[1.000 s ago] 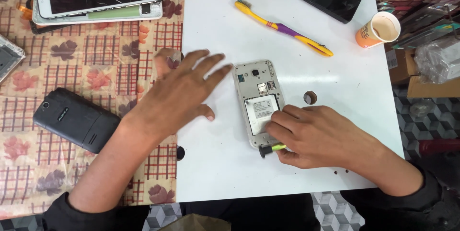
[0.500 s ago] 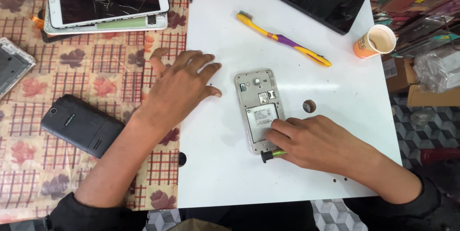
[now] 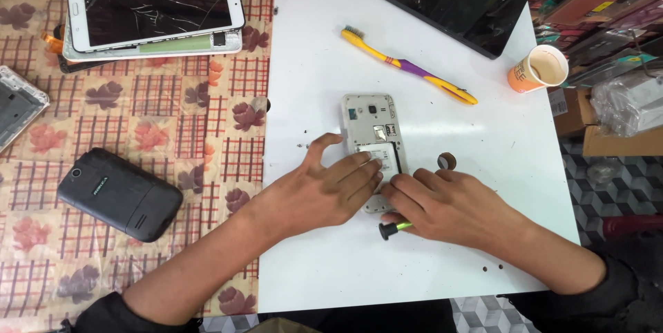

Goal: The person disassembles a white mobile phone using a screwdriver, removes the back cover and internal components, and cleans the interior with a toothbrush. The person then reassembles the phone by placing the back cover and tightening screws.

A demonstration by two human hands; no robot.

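My left hand (image 3: 314,191) lies flat with fingers together, pressing the lower half of the opened phone (image 3: 373,143), which rests back-up near the middle of the white board (image 3: 311,63). My right hand (image 3: 452,205) curls over its bottom edge, pinching a small screwdriver (image 3: 394,228). I judge the phone light, stiff and fragile inside, best steadied by its plastic rim.

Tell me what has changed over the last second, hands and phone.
The left hand slid right across the white board and laid its fingers on the opened phone, which it was not touching before. The right hand stays at the phone's lower end, holding the small screwdriver. Phone, toothbrush and paper cup lie unmoved.
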